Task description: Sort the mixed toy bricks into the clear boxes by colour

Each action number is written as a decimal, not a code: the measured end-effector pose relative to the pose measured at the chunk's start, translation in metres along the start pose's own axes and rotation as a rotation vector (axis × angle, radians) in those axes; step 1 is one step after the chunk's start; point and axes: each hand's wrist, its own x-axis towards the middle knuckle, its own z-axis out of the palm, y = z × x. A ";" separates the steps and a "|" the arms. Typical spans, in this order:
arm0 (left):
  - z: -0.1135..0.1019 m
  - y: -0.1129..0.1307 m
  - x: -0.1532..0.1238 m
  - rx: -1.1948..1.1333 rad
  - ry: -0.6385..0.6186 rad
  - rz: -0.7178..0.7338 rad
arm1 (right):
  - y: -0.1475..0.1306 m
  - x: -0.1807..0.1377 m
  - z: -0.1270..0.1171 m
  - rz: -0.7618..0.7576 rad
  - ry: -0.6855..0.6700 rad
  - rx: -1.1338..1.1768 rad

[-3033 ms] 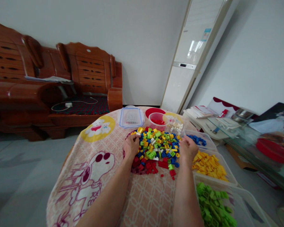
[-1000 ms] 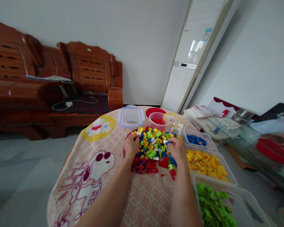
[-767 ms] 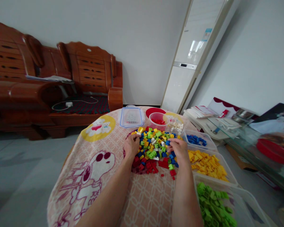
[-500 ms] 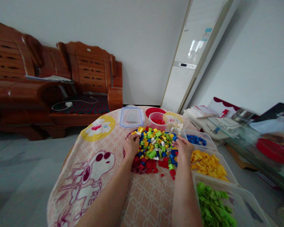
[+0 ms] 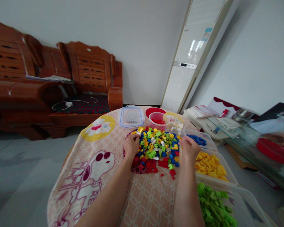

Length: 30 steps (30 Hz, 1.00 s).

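A mixed pile of toy building bricks (image 5: 156, 142) in yellow, green, blue, white and red lies on the table. At the pile's left edge is my left hand (image 5: 132, 144), its fingers curled together against the bricks; what they pinch, if anything, is hidden. My right hand (image 5: 190, 147) is just right of the pile, beside the clear box of blue bricks (image 5: 198, 140) and the box of yellow bricks (image 5: 210, 165). Its fingers are drawn together, and whatever is in them is too small to make out. Red bricks (image 5: 152, 166) lie along the pile's near side.
A clear box of green bricks (image 5: 214, 205) stands at the near right. Behind the pile are a round tub with red bricks (image 5: 158, 121), some white bricks (image 5: 177, 126) and a blue-rimmed lidded container (image 5: 131, 117). A patterned cloth (image 5: 146, 201) covers the round table.
My right hand has moved right, from the pile's right edge to beside the boxes of blue and yellow bricks. My left hand stays at the pile's left edge.
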 end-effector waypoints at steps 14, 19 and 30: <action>-0.001 0.002 -0.001 -0.002 -0.001 -0.003 | -0.034 -0.034 0.004 -0.186 -0.832 -1.093; -0.001 0.002 0.000 0.000 -0.005 0.000 | -0.030 -0.038 0.010 -0.232 -0.824 -1.199; -0.001 0.002 -0.001 -0.015 0.006 0.005 | -0.023 -0.027 0.004 0.098 -0.733 -0.632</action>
